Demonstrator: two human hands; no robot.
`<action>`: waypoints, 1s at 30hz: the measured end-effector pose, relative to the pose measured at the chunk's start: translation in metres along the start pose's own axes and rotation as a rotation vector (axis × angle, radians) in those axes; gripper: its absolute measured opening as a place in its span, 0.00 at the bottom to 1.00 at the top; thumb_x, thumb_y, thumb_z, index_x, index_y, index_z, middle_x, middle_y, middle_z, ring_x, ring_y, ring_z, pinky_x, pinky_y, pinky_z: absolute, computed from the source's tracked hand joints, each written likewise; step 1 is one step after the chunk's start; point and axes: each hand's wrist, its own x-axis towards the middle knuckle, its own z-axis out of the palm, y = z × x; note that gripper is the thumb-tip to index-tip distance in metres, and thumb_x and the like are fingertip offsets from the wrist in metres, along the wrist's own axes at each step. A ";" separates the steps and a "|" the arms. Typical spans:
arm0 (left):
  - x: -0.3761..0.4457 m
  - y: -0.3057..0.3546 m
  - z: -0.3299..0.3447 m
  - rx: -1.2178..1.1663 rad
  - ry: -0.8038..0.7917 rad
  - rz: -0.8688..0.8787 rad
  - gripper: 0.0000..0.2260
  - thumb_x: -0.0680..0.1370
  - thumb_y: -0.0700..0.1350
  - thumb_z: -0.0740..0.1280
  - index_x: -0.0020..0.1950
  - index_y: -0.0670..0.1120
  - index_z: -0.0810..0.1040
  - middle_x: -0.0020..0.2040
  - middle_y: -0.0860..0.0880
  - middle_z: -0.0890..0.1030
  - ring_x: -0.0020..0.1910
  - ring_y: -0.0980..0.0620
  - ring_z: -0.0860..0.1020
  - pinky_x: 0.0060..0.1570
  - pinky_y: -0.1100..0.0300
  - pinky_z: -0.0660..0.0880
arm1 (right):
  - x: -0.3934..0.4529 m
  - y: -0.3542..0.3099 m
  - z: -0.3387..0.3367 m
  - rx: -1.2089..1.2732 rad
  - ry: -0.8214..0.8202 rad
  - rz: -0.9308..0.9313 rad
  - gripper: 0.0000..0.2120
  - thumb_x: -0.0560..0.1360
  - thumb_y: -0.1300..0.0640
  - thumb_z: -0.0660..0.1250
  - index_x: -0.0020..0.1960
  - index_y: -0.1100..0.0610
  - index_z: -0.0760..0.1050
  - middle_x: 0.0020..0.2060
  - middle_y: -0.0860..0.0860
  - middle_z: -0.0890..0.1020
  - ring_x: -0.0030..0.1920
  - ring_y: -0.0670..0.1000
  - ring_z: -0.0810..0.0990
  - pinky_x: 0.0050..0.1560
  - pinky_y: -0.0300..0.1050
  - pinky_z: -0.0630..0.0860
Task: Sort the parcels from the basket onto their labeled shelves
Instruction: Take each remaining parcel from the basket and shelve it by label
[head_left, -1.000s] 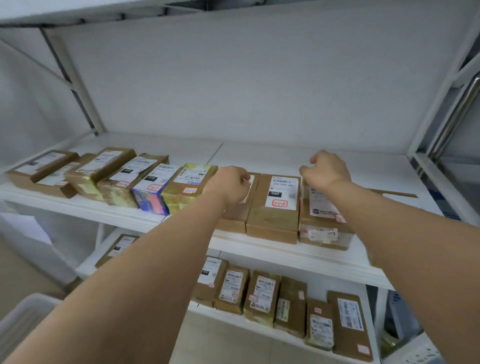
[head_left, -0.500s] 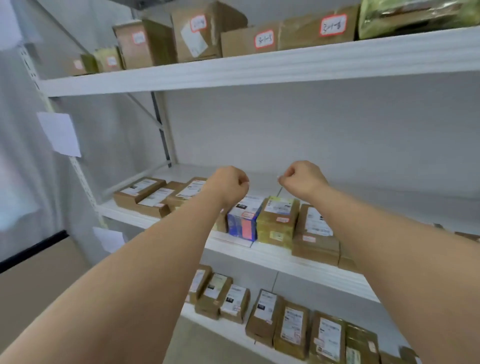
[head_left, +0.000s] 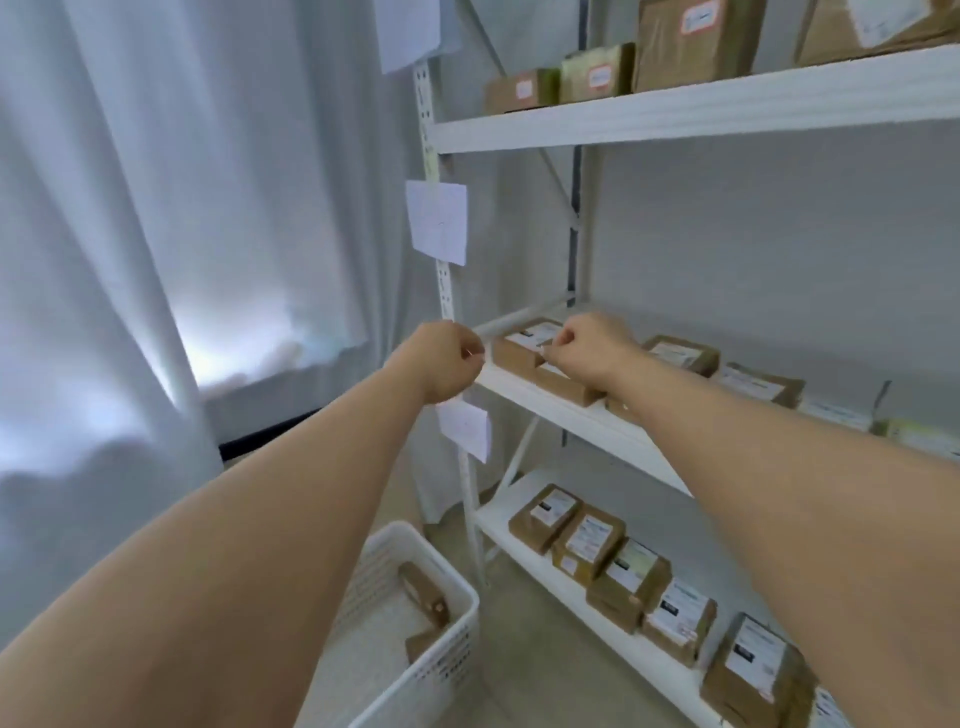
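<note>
**Both fists up at middle shelf, nothing held**

Left hand: fingers curled tight into a fist, empty. It hangs in front of the shelf post, just left of the middle shelf end.

Right hand: fingers also curled in, nothing visibly in them. It sits over the leftmost parcels on the middle shelf; can't tell if the knuckles touch the box tops. Parcel row runs rightward from that hand along the shelf, partly hidden by the right forearm.

More parcels: top shelf carries boxes with red-edged labels; bottom shelf has a row of brown boxes with white labels.

White basket on the floor, low left of the rack, well below both hands, under the left forearm. Two brown parcels in the basket.

Paper slips are stuck on the post. White curtain on the left.
</note>
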 end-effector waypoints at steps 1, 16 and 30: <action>-0.004 -0.021 -0.004 0.007 -0.003 -0.033 0.14 0.79 0.45 0.61 0.61 0.45 0.79 0.59 0.46 0.80 0.60 0.46 0.76 0.63 0.51 0.72 | 0.006 -0.014 0.017 -0.010 -0.039 -0.037 0.11 0.76 0.52 0.65 0.40 0.58 0.77 0.45 0.59 0.83 0.48 0.59 0.80 0.49 0.50 0.75; 0.000 -0.232 0.012 0.143 -0.161 -0.416 0.17 0.80 0.48 0.61 0.68 0.49 0.74 0.62 0.50 0.78 0.60 0.50 0.76 0.63 0.53 0.71 | 0.134 -0.093 0.217 -0.065 -0.443 -0.332 0.20 0.77 0.52 0.64 0.57 0.69 0.77 0.55 0.65 0.80 0.56 0.63 0.78 0.57 0.56 0.76; 0.078 -0.362 0.070 0.110 -0.183 -0.538 0.14 0.80 0.51 0.60 0.61 0.50 0.80 0.55 0.50 0.81 0.55 0.49 0.78 0.56 0.51 0.76 | 0.251 -0.131 0.374 -0.125 -0.707 -0.401 0.15 0.78 0.51 0.65 0.53 0.62 0.81 0.54 0.57 0.82 0.56 0.56 0.78 0.52 0.41 0.71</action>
